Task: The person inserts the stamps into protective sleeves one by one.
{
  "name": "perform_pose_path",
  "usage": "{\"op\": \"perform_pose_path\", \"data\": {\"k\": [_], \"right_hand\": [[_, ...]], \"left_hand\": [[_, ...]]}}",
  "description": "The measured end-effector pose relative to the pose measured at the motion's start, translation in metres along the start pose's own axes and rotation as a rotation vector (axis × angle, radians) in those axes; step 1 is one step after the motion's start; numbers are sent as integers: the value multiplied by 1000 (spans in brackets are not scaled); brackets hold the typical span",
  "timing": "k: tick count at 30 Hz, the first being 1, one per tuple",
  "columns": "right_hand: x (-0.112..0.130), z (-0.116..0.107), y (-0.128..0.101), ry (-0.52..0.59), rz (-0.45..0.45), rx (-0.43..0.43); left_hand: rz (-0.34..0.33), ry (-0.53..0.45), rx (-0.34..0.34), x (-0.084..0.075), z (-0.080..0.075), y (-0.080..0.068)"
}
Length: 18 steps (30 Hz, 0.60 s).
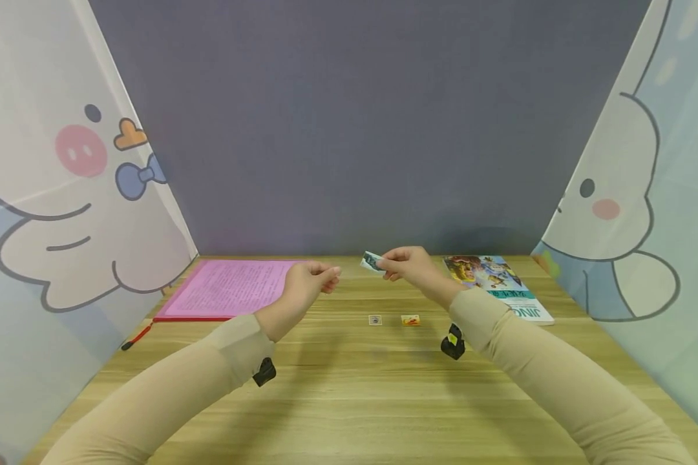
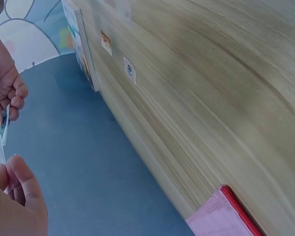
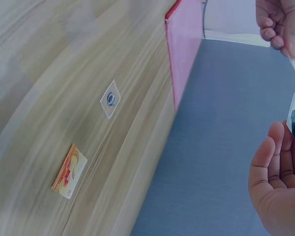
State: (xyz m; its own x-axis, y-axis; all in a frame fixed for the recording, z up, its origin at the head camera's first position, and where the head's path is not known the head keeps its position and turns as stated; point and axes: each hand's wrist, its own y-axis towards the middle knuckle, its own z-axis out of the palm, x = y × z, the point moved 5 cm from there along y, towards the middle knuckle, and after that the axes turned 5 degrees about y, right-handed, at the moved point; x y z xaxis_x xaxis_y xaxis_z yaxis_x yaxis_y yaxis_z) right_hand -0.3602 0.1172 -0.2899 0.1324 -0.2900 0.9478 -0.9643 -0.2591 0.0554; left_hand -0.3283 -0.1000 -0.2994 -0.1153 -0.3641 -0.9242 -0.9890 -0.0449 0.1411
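Small printed card (image 1: 371,261) sits just above frame centre, raised over table (image 1: 349,400), pinched at its right end by right hand (image 1: 410,265); card sticks out leftward from fingertips. Left hand (image 1: 311,279) just left of card, fingers curled; thin clear strip between its fingertips in left wrist view, hold unclear. Below on table: small white square sticker (image 1: 375,320) and orange card (image 1: 410,320) side by side. Pink sheet (image 1: 229,287) centre left; picture book (image 1: 497,284) right.
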Motion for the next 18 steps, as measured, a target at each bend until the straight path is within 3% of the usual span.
{"op": "perform_pose_path", "data": {"k": [6, 18], "right_hand": [[6, -1, -8, 18, 11, 13], [11, -11, -18, 8, 10, -9]], "left_hand": [[5, -34, -14, -3, 3, 1], [7, -167, 18, -12, 11, 5]]}}
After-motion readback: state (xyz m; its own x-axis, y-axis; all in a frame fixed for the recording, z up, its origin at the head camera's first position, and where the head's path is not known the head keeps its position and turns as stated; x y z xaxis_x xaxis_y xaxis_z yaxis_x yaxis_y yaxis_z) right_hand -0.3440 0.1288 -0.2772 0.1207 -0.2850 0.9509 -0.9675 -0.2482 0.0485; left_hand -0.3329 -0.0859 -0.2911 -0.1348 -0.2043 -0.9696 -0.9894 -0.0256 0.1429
